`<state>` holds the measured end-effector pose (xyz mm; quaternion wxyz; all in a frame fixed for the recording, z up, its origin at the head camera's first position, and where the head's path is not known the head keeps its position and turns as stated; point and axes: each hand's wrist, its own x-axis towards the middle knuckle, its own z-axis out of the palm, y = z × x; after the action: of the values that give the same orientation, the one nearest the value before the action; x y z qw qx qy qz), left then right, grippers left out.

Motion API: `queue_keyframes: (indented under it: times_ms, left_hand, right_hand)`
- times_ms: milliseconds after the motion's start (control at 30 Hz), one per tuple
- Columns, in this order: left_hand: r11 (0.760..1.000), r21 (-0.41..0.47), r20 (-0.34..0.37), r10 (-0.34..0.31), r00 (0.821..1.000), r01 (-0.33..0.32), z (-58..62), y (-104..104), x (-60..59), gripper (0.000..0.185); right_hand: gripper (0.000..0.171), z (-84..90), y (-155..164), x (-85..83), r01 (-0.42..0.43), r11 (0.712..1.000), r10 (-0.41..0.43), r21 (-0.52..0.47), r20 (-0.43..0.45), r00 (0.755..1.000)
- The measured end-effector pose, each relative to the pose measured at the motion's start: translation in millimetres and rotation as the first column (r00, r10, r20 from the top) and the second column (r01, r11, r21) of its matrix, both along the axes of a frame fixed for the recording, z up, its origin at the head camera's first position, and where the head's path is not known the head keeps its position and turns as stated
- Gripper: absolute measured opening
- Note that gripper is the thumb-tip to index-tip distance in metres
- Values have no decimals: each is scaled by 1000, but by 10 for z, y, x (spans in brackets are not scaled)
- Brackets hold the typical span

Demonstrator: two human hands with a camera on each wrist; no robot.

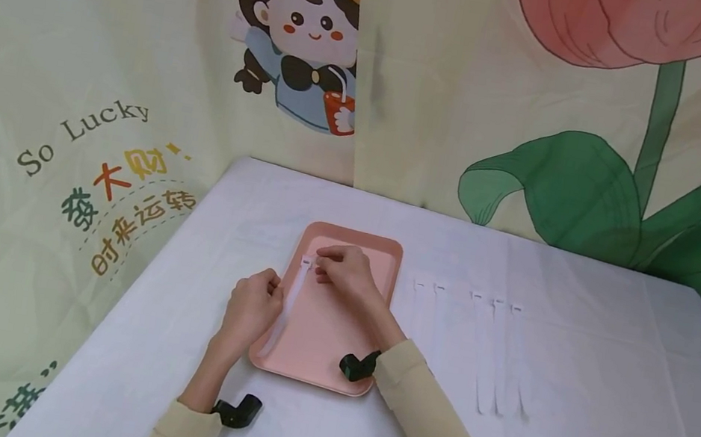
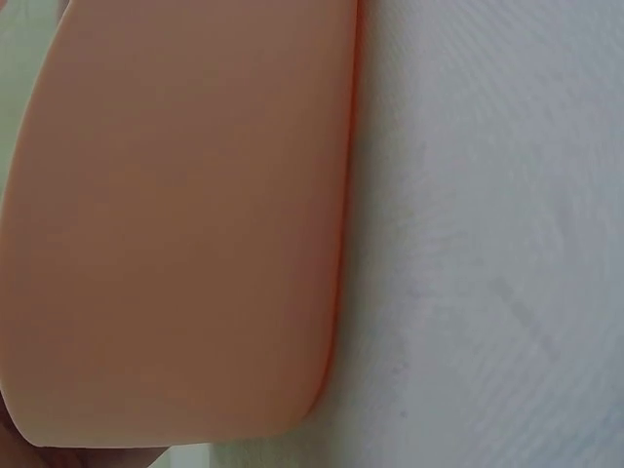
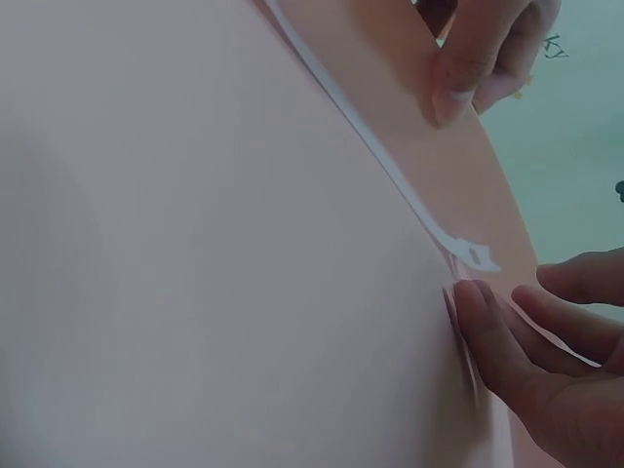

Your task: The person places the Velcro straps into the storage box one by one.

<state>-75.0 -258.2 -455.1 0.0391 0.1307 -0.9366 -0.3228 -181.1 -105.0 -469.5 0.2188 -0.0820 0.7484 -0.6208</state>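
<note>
A white cable tie [image 1: 288, 307] with a slotted square head lies lengthwise along the left side of a pink tray [image 1: 330, 351]. Close beside the head is my right hand [image 1: 352, 275]; in the right wrist view its thumb and forefinger tips sit just below the cable tie's head [image 3: 470, 255], with nothing clearly gripped. My left hand [image 1: 253, 306], loosely curled, hovers at the tray's left rim. I cannot tell whether it touches the rim. The tray [image 2: 185, 224] fills most of the left wrist view, with only a dark bit of hand at the bottom left.
Several more white cable ties [image 1: 491, 345] lie in a spaced row on the white-covered table [image 1: 608, 408], right of the tray. Behind the table hangs a printed cloth [image 1: 419, 123]. Black wrist cameras [image 1: 240, 411] are strapped to both wrists.
</note>
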Motion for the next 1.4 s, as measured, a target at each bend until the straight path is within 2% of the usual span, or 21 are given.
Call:
queue_keyframes:
  times_ms: [567, 800, 1200, 1400]
  left_hand:
    - [1000, 19, 9, -17, 1000, 17, -14, 4, 1, 11]
    - [1000, 14, 9, -15, 1000, 15, -13, -7, 1, 11]
    - [1000, 17, 6, -18, 1000, 18, -31, 12, -14, 12]
    - [1000, 4, -11, -14, 1000, 14, -25, 12, -19, 13]
  right_hand:
    - [28, 183, 413, 121, 35, 996, -38, -77, -45, 998]
    - [29, 265, 583, 177, 24, 986, -32, -165, -46, 998]
    - [25, 328, 920, 257, 130, 970, -137, -204, -17, 990]
    - [24, 317, 1094, 245, 172, 969, -180, -178, -31, 983]
